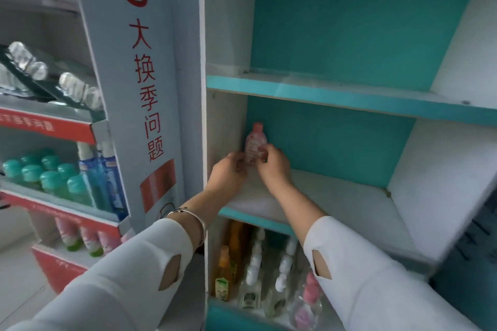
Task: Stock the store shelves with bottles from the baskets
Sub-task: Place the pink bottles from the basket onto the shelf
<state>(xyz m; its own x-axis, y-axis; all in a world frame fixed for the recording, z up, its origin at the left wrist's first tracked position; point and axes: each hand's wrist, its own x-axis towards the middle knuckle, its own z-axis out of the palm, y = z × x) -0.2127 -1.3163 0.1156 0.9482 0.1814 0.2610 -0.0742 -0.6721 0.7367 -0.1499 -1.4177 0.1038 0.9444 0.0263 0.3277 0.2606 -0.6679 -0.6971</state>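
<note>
- Far left, green-capped bottles (45, 174) fill a neighbouring rack.
- The left hand (228, 170) pinches the pink bottle (254, 141) low on its left side.
- It stands upright at the back-left corner of the middle shelf (336, 201).
- The right hand (274, 166) grips its right side.

At the centre of the frame we see a pink bottle (255, 142) standing upright in the back left corner of the middle shelf (336, 204), our left hand (228, 169) and right hand (273, 162) pinching its lower sides.
</note>
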